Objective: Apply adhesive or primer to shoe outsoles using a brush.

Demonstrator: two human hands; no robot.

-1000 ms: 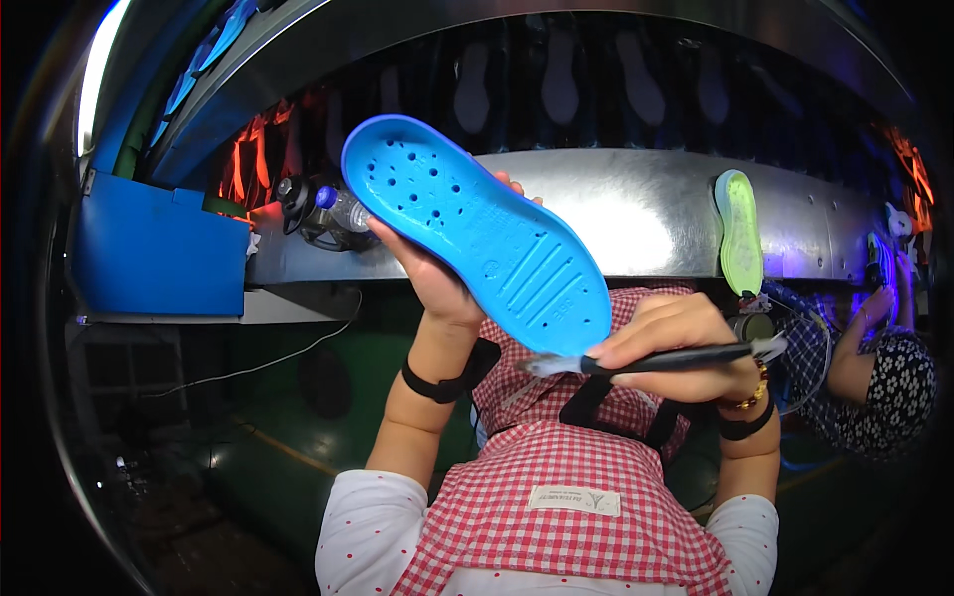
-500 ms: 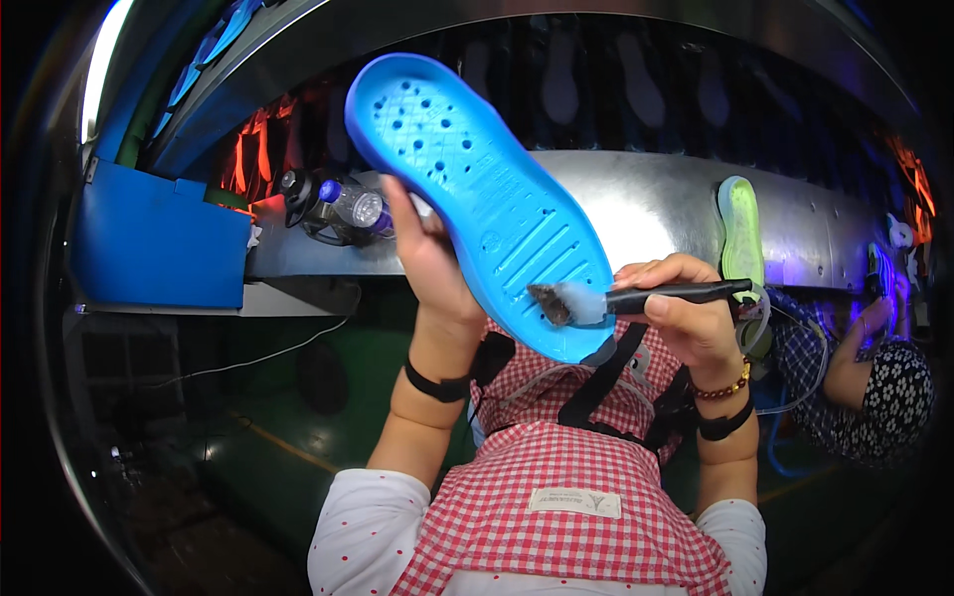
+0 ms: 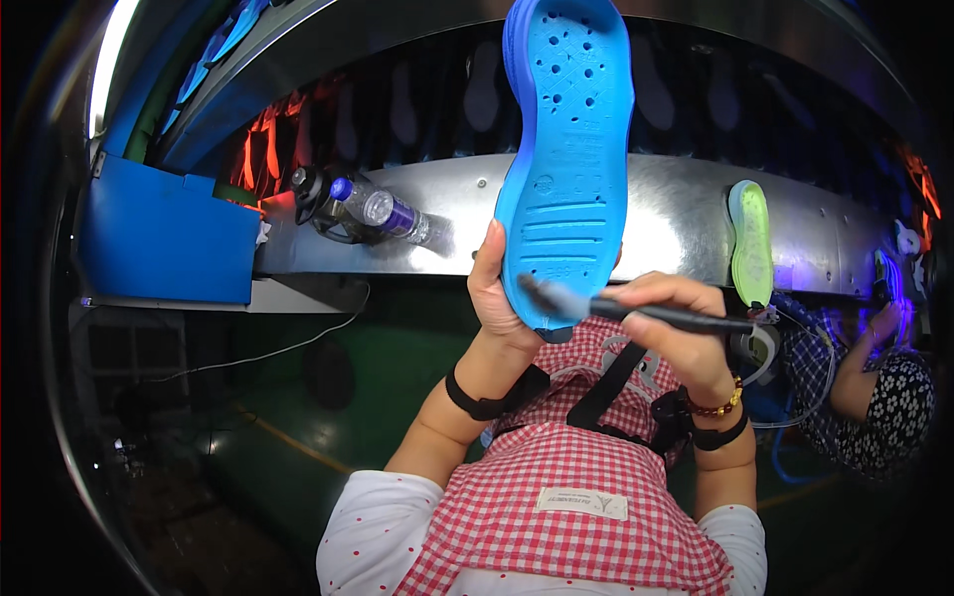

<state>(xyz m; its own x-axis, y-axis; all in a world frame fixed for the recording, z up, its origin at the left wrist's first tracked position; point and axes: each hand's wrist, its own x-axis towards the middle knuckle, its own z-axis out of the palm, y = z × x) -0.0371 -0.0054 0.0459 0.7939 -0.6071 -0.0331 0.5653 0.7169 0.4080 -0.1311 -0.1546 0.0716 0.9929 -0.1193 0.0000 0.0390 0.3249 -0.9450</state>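
A large blue shoe sole (image 3: 571, 184) is held up almost upright, its grooved and holed inner face toward me. My left hand (image 3: 502, 293) is closed round its lower end, thumb on the left rim and the other fingers mostly hidden behind. In my right hand (image 3: 678, 323) is a brush (image 3: 686, 318) with a black handle, gripped between thumb and fingers. Its pale, dark-tipped bristles are blurred and lie over the lower end of the sole; whether they touch it I cannot tell.
A metal ledge (image 3: 686, 214) runs across beyond my hands. On it stand a clear bottle (image 3: 383, 209), a dark bottle (image 3: 316, 199) and a yellow-green sole (image 3: 751, 238). More soles hang in the dark behind. A blue box (image 3: 164, 233) is at left; another person (image 3: 874, 397) works at right.
The blue sole has swung from a leftward tilt to nearly upright and shifted right, my left hand moving down to its lower end. The brush has moved slightly left toward that end.
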